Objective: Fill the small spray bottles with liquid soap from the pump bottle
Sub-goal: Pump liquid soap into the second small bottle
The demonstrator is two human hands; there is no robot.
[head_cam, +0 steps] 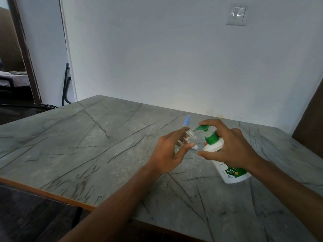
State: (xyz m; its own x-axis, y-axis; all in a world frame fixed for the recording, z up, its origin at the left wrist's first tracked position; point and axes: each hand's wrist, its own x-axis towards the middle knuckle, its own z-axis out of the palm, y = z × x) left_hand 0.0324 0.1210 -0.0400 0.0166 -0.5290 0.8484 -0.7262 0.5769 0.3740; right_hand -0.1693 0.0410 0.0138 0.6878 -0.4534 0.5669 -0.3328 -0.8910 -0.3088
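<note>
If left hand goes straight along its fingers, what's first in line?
Likely the blue-capped spray bottle, just beyond the fingertips of the left hand; depth unclear. The clear bottle it holds sits right at the pump nozzle.

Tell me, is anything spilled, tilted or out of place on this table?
No spill shows. The right hand tips the pump bottle toward the clear bottle in the left hand; a small white piece lies loose nearby.

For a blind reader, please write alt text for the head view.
A left hand holds an uncapped clear bottle at the green nozzle of a white pump bottle; the right hand grips that, forefinger on top. A blue-capped spray bottle stands behind on a grey table.
</note>
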